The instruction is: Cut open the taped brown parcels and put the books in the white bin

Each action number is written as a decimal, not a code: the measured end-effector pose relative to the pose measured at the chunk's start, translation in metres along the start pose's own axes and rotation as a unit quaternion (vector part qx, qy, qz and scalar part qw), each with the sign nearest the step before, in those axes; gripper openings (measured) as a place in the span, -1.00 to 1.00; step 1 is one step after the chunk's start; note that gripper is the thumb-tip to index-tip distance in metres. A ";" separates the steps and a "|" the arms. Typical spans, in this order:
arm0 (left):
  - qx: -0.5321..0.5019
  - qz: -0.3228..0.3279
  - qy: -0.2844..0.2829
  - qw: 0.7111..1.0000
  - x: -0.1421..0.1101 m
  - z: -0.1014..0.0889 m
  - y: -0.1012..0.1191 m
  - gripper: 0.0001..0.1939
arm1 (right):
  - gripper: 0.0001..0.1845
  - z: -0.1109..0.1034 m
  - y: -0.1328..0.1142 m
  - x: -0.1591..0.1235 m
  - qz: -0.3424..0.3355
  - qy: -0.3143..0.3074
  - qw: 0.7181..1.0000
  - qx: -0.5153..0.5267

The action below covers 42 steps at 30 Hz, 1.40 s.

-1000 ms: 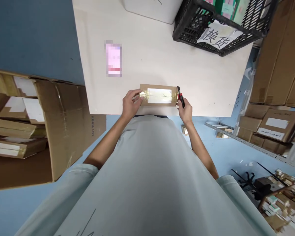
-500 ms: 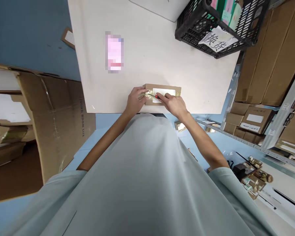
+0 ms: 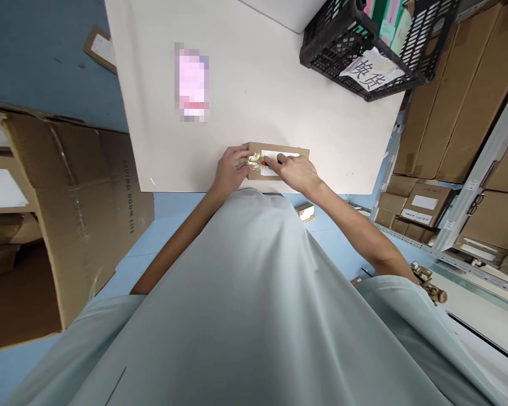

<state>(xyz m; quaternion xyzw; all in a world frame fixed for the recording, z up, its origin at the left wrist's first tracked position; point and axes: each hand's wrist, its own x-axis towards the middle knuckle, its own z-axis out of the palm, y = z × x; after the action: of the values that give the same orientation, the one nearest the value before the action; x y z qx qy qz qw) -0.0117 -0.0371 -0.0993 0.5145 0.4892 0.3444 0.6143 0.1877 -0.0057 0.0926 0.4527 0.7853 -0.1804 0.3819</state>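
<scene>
A small flat cardboard parcel [image 3: 296,153] with a white label and shiny tape lies near the front edge of the white table [image 3: 254,101]. My left hand [image 3: 230,169] is curled round the parcel's left end and holds it down. My right hand [image 3: 294,171] lies over the parcel's middle, closed on a red and black cutter [image 3: 263,163]. The cutter's tip sits at the taped left end, close to my left fingers.
A pink phone [image 3: 191,82] lies on the table farther back. A black plastic crate [image 3: 364,51] with a paper sign stands at the back right. A large open carton [image 3: 59,208] is on the floor to the left; stacked boxes [image 3: 449,113] and shelving stand on the right.
My right hand carried the cutter from the parcel's right end across to its taped left end. The left hand stayed on the parcel. The view shifted slightly.
</scene>
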 end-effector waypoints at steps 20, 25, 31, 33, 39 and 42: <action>0.058 -0.058 0.061 0.995 -0.013 0.013 0.033 -0.40 | -0.27 0.057 0.087 -0.035 -0.032 -0.021 0.999 0.000; 0.108 -0.081 0.089 0.987 -0.015 0.023 0.042 -0.45 | -0.25 0.093 0.126 -0.054 -0.015 -0.033 0.999 0.022; 0.168 -0.094 0.110 0.975 -0.018 0.028 0.051 -0.56 | -0.30 0.144 0.167 -0.059 -0.044 0.025 0.997 0.064; 0.191 -0.094 0.116 0.970 -0.017 0.031 0.054 -0.59 | -0.31 0.163 0.173 -0.053 -0.051 0.064 0.993 0.090; 0.256 -0.092 0.145 0.951 -0.013 0.043 0.062 -0.62 | -0.47 0.226 0.172 -0.017 -0.029 0.185 0.956 0.227; 0.293 -0.091 0.144 0.941 -0.013 0.046 0.066 -0.61 | -0.48 0.251 0.158 0.003 -0.027 0.216 0.930 0.297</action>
<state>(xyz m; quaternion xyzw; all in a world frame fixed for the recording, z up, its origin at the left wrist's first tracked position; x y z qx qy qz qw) 0.0341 -0.0477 -0.0322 0.5696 0.6967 0.1988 0.3881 0.4303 -0.0789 -0.0607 0.5520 0.7714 -0.3132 0.0463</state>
